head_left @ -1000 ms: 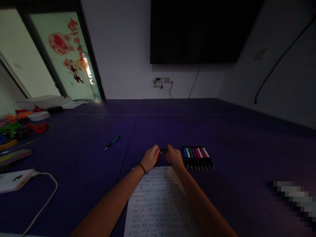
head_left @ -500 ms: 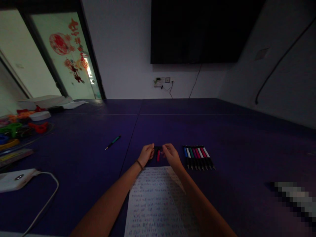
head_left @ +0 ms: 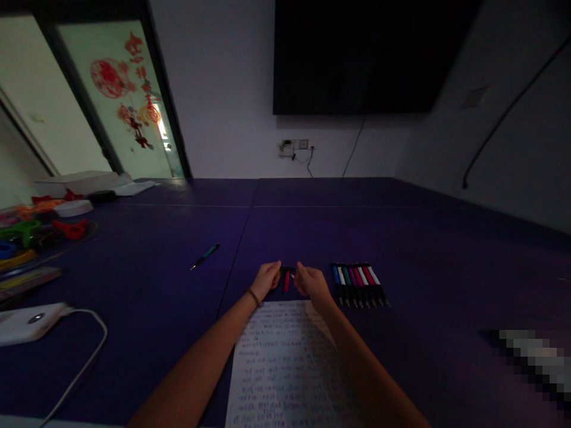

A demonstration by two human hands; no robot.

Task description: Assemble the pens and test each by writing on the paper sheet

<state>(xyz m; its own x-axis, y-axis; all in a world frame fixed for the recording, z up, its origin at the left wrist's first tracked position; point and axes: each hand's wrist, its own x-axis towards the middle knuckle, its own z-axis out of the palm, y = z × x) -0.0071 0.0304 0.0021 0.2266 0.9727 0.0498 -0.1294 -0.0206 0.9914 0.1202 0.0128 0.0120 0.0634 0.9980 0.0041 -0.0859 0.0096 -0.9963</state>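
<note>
My left hand (head_left: pixel 267 278) is closed, its thumb and fingers pinching one end of a short dark pen part (head_left: pixel 288 268). The other end meets the fingertips of my right hand (head_left: pixel 312 283), which are closed as well. Just below, between the hands, a pink pen barrel (head_left: pixel 286 282) lies on the purple table beside a thin dark piece. My fingers hide much of what they hold. A handwritten sheet of paper (head_left: pixel 285 368) lies under my forearms. To the right, several pens (head_left: pixel 357 284) with coloured barrels form a neat row, tips toward me.
A green and black pen (head_left: pixel 205 256) lies alone to the left. Along the left side are a white device (head_left: pixel 33 324) with a cable, scissors (head_left: pixel 71 229) with coloured handles, and a stack of papers (head_left: pixel 80 183). A blurred-out object (head_left: pixel 535 356) lies at the right.
My right hand has shifted slightly, its fingers curling in more tightly at the dark pen part. Both hands remain over the same spot, and the other pens lie as before.
</note>
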